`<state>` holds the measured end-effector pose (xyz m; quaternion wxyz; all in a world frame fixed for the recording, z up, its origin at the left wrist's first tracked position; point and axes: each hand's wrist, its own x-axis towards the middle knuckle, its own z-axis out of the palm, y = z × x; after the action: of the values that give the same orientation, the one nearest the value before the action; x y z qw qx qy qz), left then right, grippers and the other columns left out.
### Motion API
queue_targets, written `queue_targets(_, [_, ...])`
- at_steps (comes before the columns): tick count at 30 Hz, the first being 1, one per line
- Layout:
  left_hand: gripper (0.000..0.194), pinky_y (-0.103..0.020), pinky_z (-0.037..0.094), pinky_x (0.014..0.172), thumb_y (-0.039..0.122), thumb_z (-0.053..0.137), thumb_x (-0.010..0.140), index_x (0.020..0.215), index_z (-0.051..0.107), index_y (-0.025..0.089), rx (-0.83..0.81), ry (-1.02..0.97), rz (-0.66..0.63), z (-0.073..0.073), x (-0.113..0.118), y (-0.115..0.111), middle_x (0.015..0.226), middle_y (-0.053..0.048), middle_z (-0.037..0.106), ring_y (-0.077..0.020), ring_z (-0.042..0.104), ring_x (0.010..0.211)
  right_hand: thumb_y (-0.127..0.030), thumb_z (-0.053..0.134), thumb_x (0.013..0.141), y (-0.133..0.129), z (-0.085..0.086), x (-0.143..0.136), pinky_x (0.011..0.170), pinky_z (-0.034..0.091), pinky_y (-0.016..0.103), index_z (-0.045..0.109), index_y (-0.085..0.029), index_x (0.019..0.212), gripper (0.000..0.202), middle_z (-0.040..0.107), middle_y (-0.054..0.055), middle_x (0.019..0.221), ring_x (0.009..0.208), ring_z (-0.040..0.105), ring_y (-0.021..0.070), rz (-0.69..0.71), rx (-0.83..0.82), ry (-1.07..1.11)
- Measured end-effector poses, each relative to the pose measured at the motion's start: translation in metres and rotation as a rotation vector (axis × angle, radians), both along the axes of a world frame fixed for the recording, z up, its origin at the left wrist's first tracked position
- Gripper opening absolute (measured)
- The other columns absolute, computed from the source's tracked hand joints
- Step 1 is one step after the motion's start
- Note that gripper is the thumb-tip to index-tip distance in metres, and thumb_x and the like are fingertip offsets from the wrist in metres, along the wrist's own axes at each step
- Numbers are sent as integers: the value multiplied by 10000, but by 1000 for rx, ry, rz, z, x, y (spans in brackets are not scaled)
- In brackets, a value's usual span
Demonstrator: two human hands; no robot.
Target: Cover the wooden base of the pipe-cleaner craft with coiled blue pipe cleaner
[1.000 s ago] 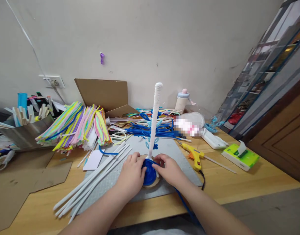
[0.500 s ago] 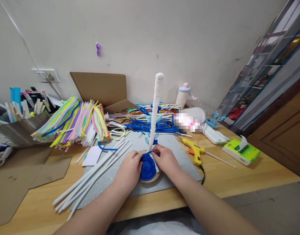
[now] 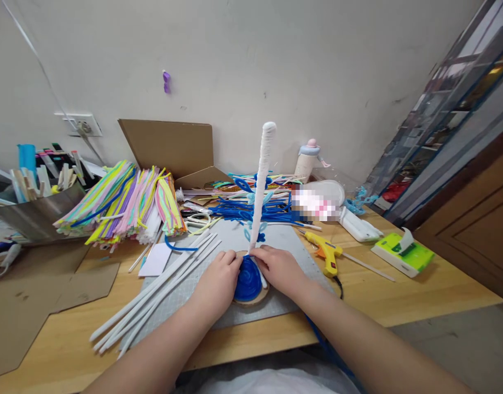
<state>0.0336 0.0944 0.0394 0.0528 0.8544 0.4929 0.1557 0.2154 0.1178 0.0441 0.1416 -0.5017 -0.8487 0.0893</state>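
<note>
A blue coil of pipe cleaner (image 3: 248, 279) covers most of a round wood slice (image 3: 255, 302) in front of me. From its back edge rises a tall post wrapped in white pipe cleaner (image 3: 262, 180), leaning slightly right, with blue looped shapes around it. My left hand (image 3: 220, 279) is closed at the coil's left edge, fingertips on the slice and coil. On the other side, my right hand (image 3: 279, 268) pinches at the coil's back right, near the foot of the post; its fingers hide the pinched spot. A blue strand (image 3: 323, 339) runs below my right forearm toward my lap.
A grey cutting mat (image 3: 308, 262) lies beneath, with white pipe cleaners (image 3: 161, 290) to the left. Bundles of coloured pipe cleaners (image 3: 128, 202) sit behind. At right are a yellow glue gun (image 3: 327, 253) and a green tissue pack (image 3: 403, 253). Cardboard (image 3: 165, 148) stands against the wall.
My right hand has shifted slightly left and lies flatter over the coil's back edge. A blue strand now shows below my right forearm. My left hand stays almost in place.
</note>
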Motion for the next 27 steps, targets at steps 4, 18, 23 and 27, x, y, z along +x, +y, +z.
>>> queue_targets(4, [295,-365,409,832,131,389,894,1117,565,211,-5,-3,-8,0,-1,2,959,-58,536,-218,472,926,-252,393,938,0,1,1,759,388,242,611,-318,1149,310,652,18,1006,920,611,162,16,-27,0])
queue_targets(18, [293,-340,425,815,108,415,869,1078,593,213,-14,-94,17,-1,0,0,941,-50,540,-200,507,892,-218,373,927,-6,2,-6,704,387,254,614,-303,1133,329,639,24,1018,867,612,167,-6,-25,-75])
queue_targets(23, [172,-320,438,821,157,566,805,953,640,200,-71,-321,80,-2,4,15,919,-38,561,-193,548,897,-211,390,914,-8,-3,-6,723,389,256,606,-301,1144,327,634,24,1014,895,605,171,-28,-23,-31])
queue_targets(27, [93,-312,443,781,149,644,739,824,654,186,-117,-343,78,-2,8,30,857,-30,597,-193,567,851,-200,395,910,-7,-6,-6,746,387,250,617,-275,1112,309,634,27,999,913,600,167,-27,-18,17])
